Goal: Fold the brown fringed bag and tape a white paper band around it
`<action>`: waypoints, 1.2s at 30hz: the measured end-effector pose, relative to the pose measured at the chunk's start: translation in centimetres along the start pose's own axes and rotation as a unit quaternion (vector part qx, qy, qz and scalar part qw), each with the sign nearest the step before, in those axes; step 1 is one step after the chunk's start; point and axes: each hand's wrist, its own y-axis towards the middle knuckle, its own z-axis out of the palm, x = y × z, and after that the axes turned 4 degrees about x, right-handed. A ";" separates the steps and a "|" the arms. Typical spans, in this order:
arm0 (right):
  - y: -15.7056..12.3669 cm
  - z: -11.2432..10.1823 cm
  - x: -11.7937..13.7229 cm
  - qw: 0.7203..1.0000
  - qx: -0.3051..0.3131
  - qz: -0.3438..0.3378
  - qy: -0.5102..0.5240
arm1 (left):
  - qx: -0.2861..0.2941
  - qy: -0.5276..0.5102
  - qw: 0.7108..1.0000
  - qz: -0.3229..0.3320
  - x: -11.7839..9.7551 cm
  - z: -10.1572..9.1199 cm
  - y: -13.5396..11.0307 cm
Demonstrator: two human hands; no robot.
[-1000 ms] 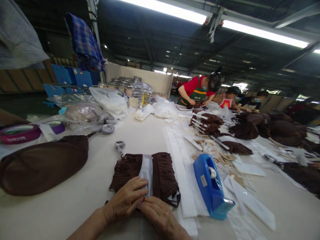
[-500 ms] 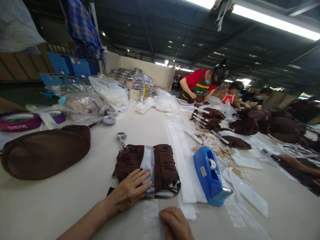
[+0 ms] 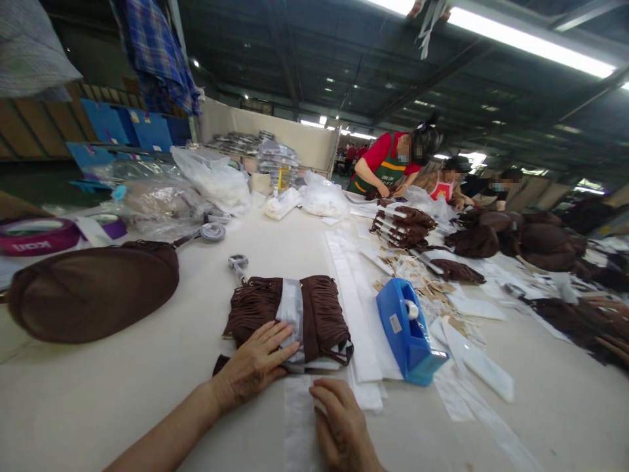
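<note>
Fringe in brown rows covers the small bag (image 3: pixel 314 314) lying flat on the pale table (image 3: pixel 147 393) just ahead of the person, with a white paper band (image 3: pixel 291 308) running front to back over its middle. The left hand (image 3: pixel 255 364) lies palm down on the bag's near edge, fingers spread and flat across fringe and band, gripping nothing. The right hand (image 3: pixel 339 419) rests just beside it on a loose white strip (image 3: pixel 297 419) that runs from the bag toward the person; its fingers are bent down onto the paper, and I cannot tell whether they pinch it.

A blue tape dispenser (image 3: pixel 405 331) sits close on the right, touching a stack of white strips (image 3: pixel 351 301) that lies between it and the bag. A metal clasp (image 3: pixel 238 262) lies just behind the bag, a big brown pouch (image 3: pixel 93 288) well off to the left. Further back stand a pile of banded brown bags (image 3: pixel 403 229), scattered paper tags (image 3: pixel 422 288) and a co-worker in a red top (image 3: pixel 388 167) bent over the table.

The right wrist is cut off at the bottom edge, and the bag's far right corner is hard to make out under its dark strap
</note>
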 end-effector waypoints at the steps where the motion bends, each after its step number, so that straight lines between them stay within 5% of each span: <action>1: 0.7 -0.1 0.0 0.999 -0.005 -0.006 -0.032 | 0.004 -0.006 1.000 -0.006 0.0 0.0 0.0; 5: 4.5 0.1 -0.7 0.991 0.032 -0.022 -0.130 | 0.004 -0.041 0.999 -0.023 0.1 0.0 0.0; 9: 6.7 1.1 -2.3 0.992 0.069 -0.036 -0.101 | -0.005 -0.079 0.996 -0.030 0.4 0.4 -0.1; 14: 6.3 2.2 -3.8 0.996 0.046 -0.054 -0.060 | -0.037 -0.098 0.991 -0.078 -0.3 0.5 -0.2; 22: 6.6 2.3 -2.2 0.997 -0.025 0.060 0.033 | -0.015 -0.115 0.971 -0.211 -0.6 2.0 1.4; 27: 6.8 1.7 -1.8 0.994 -0.068 0.052 0.072 | -0.042 -0.128 0.969 -0.206 -0.7 1.8 1.4; 36: 7.2 0.6 -0.5 0.995 -0.056 0.022 0.079 | -0.038 -0.095 0.974 -0.201 -0.8 2.0 1.1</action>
